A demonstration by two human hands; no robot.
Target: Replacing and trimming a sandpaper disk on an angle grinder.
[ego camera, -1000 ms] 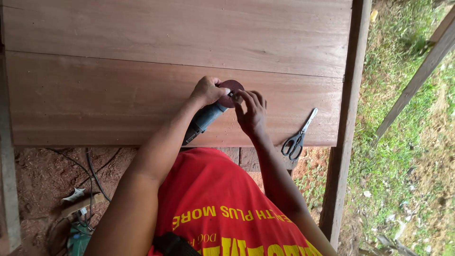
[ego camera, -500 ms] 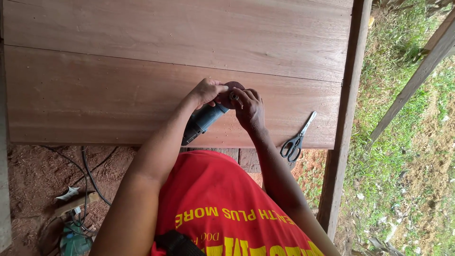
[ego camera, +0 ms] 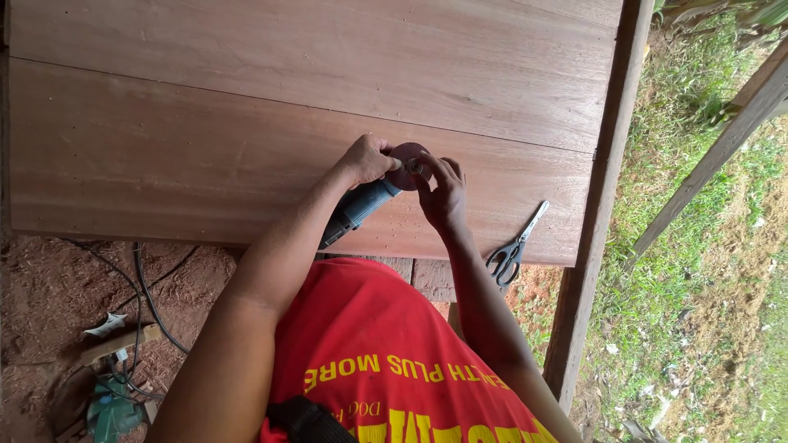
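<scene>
Left hand (ego camera: 367, 159) stays clamped on grinder (ego camera: 359, 205); right hand (ego camera: 442, 193) fingers now pinch at disc (ego camera: 408, 154) centre, unchanged grip; scissors (ego camera: 514, 248) right of it.

Outdoor woodworking spot, broad wooden planks (ego camera: 246, 123), bare red earth (ego camera: 49, 295), grass (ego camera: 698, 246), trailing cables (ego camera: 148, 295)

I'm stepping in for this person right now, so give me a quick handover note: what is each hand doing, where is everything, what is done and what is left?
Left hand: grips the head of the angle grinder, which lies on the wooden board.
Right hand: fingertips at the centre of the reddish sanding disc.
Scissors lie on the board near its right end, untouched.
Cables run over the dirt on the left.
Done: disc sits on the grinder's head.
Left: whether it is fastened cannot be told; check that.
</scene>
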